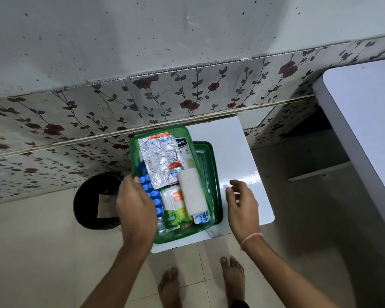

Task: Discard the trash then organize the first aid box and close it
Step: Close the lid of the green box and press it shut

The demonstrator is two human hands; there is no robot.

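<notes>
A green first aid box (176, 237) stands open on a small white table (236, 152). Inside lie silver blister strips (159, 158), a blue blister pack (150, 192), a white bandage roll (192, 192), a packet of cotton swabs (173, 201) and a plaster box (183, 145). The dark green lid (211, 165) lies under the box's right side. My left hand (136, 205) rests over the box's left edge, fingers on the blue blister pack. My right hand (241, 203) hovers open just right of the box, holding nothing.
A black bin (93, 201) with a dark liner stands on the floor left of the table, with paper inside. A tiled wall with a flower pattern runs behind. A larger white table (365, 121) is at the right. My bare feet (200, 283) stand on the tiled floor.
</notes>
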